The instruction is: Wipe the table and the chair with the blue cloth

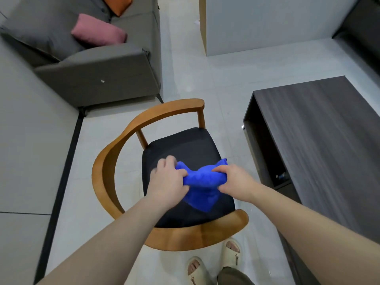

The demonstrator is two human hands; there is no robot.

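A bunched blue cloth (202,183) hangs over the black seat of a wooden chair (123,132) with a curved backrest. My left hand (166,177) grips the cloth's left end. My right hand (234,182) grips its right end. A loose corner of the cloth droops down toward the seat. The dark wood table (320,128) stands to the right of the chair, apart from both hands.
A grey sofa (98,73) with a pink cushion (98,31) and an orange one stands at the upper left. Light tiled floor surrounds the chair. A white wall block (267,25) rises at the back. My feet in pale slippers (232,254) stand just below the chair.
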